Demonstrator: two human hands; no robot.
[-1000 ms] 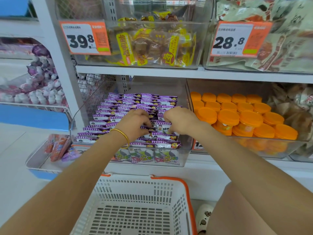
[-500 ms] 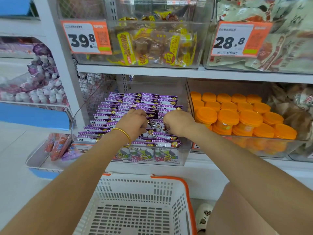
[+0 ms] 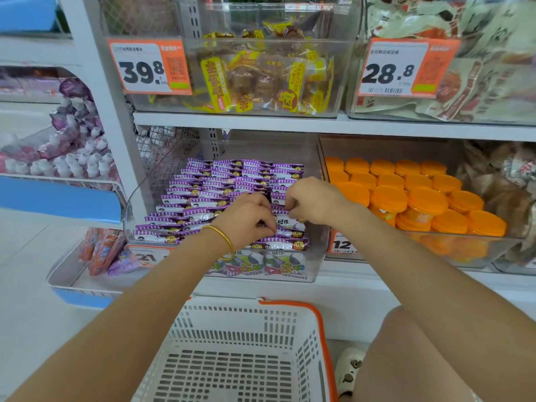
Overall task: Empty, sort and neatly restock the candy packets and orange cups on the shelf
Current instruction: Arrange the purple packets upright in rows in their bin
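Fingers of my left hand (image 3: 246, 219) and right hand (image 3: 316, 201) are curled tight, pinching purple packets (image 3: 203, 202) at the near right of their clear bin (image 3: 314, 265). Orange cups (image 3: 417, 198) fill the bin just right. A basket (image 3: 287, 302) sits nearer, below the shelf (image 3: 290, 121).

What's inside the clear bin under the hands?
Purple candy packets in overlapping rows; left hand and right hand grip some. Packets beneath them and the floor of the clear bin are covered.

white metal shelving (image 3: 95, 111) stands on a pale floor (image 3: 26, 250), a blue-edged rack (image 3: 58, 198) to its left.
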